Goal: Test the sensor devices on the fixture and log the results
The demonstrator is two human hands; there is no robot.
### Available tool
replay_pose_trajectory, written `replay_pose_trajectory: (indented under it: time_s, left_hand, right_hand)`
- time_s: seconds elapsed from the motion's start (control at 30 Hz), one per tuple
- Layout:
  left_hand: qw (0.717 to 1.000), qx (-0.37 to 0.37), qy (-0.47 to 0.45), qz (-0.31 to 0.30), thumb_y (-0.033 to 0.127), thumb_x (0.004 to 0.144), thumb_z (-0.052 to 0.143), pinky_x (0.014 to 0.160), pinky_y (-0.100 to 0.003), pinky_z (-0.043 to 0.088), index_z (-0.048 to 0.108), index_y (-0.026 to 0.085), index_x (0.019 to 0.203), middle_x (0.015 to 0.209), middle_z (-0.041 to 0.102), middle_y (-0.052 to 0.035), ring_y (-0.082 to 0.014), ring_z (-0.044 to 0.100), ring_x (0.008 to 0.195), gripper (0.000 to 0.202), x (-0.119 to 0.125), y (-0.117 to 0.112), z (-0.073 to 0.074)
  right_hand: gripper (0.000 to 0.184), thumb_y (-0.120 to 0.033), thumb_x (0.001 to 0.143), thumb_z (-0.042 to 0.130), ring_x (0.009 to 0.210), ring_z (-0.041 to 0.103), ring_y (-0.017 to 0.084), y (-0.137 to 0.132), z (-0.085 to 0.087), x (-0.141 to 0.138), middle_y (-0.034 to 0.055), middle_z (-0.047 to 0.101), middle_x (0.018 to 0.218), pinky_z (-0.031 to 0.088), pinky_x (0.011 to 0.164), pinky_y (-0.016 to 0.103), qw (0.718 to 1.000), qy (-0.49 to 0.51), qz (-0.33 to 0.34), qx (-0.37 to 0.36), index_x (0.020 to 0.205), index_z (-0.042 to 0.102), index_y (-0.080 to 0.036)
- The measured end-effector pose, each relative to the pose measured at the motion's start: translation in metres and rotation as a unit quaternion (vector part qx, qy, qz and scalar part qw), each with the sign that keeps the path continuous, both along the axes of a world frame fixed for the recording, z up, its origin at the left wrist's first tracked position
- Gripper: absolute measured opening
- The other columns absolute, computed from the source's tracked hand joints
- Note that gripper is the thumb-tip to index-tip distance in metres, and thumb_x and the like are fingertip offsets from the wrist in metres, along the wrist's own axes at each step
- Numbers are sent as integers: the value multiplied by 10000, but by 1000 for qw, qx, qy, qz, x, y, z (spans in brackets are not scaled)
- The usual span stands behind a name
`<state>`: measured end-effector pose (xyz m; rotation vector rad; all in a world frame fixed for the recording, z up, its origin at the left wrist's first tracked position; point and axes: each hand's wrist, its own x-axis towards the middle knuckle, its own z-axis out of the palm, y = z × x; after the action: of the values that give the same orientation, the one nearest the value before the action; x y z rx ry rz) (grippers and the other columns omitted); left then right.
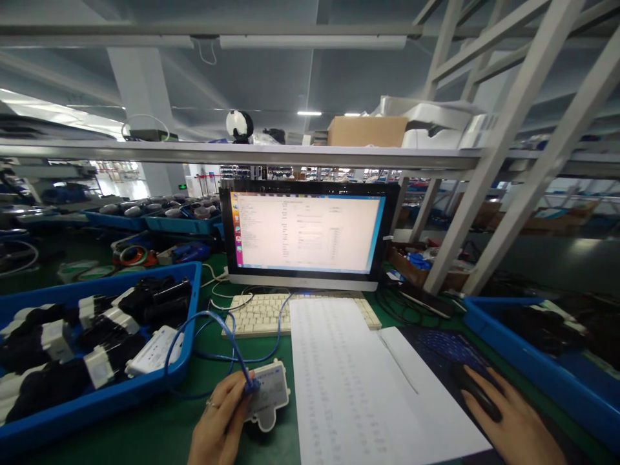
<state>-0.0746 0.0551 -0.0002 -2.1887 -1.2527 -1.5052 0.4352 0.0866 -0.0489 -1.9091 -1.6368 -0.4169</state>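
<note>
My left hand (220, 416) is closed around the left edge of a small white electronic module (271, 391), right where a blue cable (236, 342) enters it. The cable loops up and back over the green mat toward the keyboard. Printed markings show on the module's face, and a rounded tab sticks out at its lower side; my fingers hide its left end. On the right, my right hand (516, 413) rests over a black computer mouse (477, 392) on a dark mouse pad (443, 345), fingers laid along it. Between the hands lie printed paper sheets (334, 387).
A lit monitor (310, 232) stands behind a cream keyboard (259, 313), which the paper partly covers. A blue bin (191, 323) at left holds black and white parts and another white module. Another blue bin (542, 381) bounds the right side. A shelf (290, 154) crosses above.
</note>
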Motion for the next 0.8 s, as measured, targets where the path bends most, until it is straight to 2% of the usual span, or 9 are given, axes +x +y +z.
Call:
replay_pose_trajectory:
  time_s: [0.23,0.43,0.6,0.8]
  left_hand:
    - [1000,2,-8,2,229,897,479,850,-189,512,538,241,1207,1080,653,-53,-156,641,985,315,0,2,-1]
    - [999,-26,-31,9,306,894,497,831,-217,531,580,270,1177,1072,669,-40,-177,651,969,297,1,-2,1]
    - [999,-29,-31,7,296,892,506,849,-218,522,569,275,1191,1097,659,-39,-173,641,991,306,0,-3,0]
    - [999,-30,-21,-1,271,897,497,887,-206,496,517,274,1245,1130,638,-42,-159,627,1016,349,0,-2,-2]
  right_hand:
    - [556,-541,815,344,1071,533,350,1,-5,3,143,534,1196,494,802,482,1000,-11,5,-8,1175,607,-208]
    - [570,-522,821,319,1111,507,351,4,-10,9,153,547,1181,481,832,486,999,-34,27,-4,1147,616,-161]
    - [566,-523,818,337,1108,509,345,4,-12,11,149,540,1189,484,817,479,999,-31,33,-10,1179,595,-171]
    - [548,-530,809,346,1068,531,349,2,-7,7,151,549,1157,486,801,477,1000,-11,14,-10,1141,619,-189]
